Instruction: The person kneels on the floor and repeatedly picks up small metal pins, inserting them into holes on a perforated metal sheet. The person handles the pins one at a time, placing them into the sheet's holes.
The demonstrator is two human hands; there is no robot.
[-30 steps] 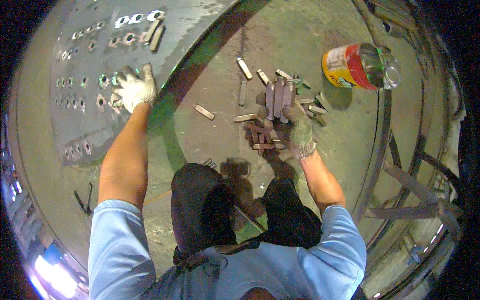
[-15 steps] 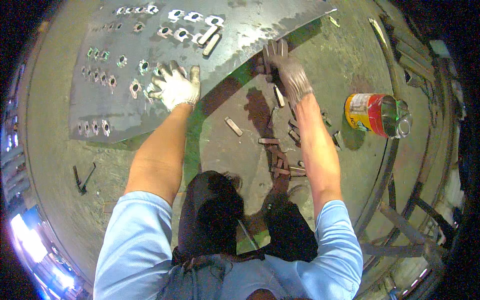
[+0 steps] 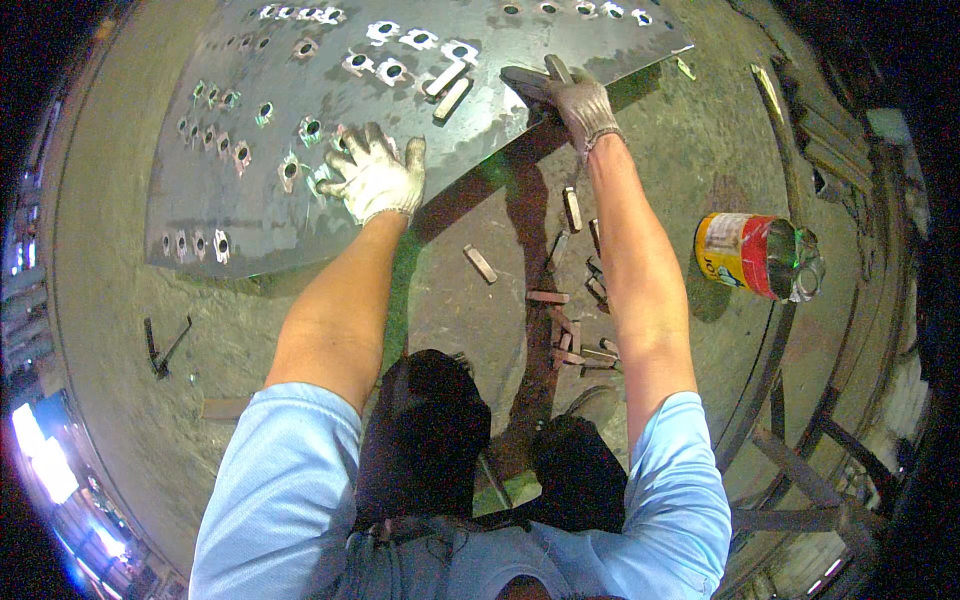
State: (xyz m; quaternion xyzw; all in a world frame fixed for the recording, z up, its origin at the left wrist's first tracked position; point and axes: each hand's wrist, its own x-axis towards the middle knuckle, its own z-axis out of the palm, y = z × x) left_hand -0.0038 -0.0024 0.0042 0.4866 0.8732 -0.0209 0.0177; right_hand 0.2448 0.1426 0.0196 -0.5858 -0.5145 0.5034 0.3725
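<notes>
A dark steel plate (image 3: 270, 220) with rows of bright-edged holes lies before me. My gloved left hand (image 3: 375, 180) rests on it with fingers spread, holding nothing. At the plate's right edge, my gloved right hand (image 3: 580, 105) is closed around what look like short flat metal bars (image 3: 557, 69); the fingers partly hide them. Left of that hand, two more short bars (image 3: 453, 101) lie side by side on the plate, near several holes.
Loose short bars (image 3: 567, 355) are scattered on the floor below the plate, some beside my right forearm. A cut-open yellow and red container (image 3: 745, 252) lies at right. A thin dark tool (image 3: 165, 348) is at left. Metal lengths (image 3: 790, 465) cross at the lower right.
My right hand has moved up from beside the plate's edge to over it, carrying the bars. The left hand stays flat on the plate. The whole view has shifted slightly.
</notes>
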